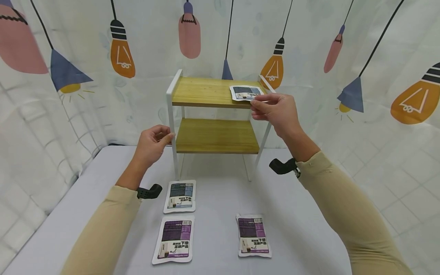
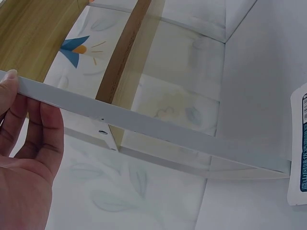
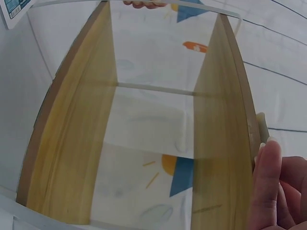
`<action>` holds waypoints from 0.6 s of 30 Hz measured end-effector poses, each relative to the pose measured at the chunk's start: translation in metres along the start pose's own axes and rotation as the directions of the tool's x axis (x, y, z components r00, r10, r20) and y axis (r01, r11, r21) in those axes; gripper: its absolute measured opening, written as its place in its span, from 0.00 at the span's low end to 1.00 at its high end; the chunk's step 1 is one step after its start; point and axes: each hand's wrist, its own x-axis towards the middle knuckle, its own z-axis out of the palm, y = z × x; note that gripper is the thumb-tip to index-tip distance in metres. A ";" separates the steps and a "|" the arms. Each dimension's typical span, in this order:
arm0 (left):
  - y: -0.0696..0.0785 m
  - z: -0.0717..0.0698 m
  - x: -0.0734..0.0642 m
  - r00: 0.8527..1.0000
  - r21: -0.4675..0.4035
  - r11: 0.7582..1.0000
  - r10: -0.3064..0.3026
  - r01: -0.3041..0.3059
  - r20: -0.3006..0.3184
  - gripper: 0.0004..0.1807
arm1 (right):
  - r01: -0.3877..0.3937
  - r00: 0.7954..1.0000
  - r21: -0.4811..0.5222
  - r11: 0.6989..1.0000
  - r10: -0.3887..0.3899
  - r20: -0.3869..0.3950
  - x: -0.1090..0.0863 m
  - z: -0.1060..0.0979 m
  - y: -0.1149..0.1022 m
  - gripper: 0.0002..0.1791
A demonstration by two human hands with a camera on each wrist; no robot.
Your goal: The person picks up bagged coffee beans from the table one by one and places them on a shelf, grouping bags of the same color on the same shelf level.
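A small two-tier shelf rack with wooden boards (image 1: 206,91) and a white frame (image 1: 170,114) stands on the table. My left hand (image 1: 152,144) grips the frame's left front leg; in the left wrist view the thumb lies over the white bar (image 2: 144,128) and the fingers curl behind it. On the right of the top board lies a white-edged blue packet (image 1: 245,91). My right hand (image 1: 275,112) pinches its near right corner between thumb and fingers. In the right wrist view, the right fingers (image 3: 268,184) are beside the top board's front edge, and the packet is mostly hidden.
On the white tablecloth (image 1: 213,198), a second blue packet (image 1: 180,196) lies in front of the rack's left leg. Nearer me are two purple packets, one on the left (image 1: 175,240) and one on the right (image 1: 253,236). A lamp-patterned curtain (image 1: 151,38) hangs behind.
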 end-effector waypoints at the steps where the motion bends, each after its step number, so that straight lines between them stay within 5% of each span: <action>1: 0.000 0.000 0.000 1.000 0.001 1.000 0.000 0.000 0.001 0.20 | -0.001 1.000 -0.002 1.000 0.001 0.000 0.000 0.000 0.000 0.18; 18: 0.001 0.001 -0.001 1.000 0.010 1.000 0.009 -0.009 -0.012 0.20 | 0.009 1.000 0.015 1.000 -0.009 -0.001 -0.002 -0.001 0.002 0.20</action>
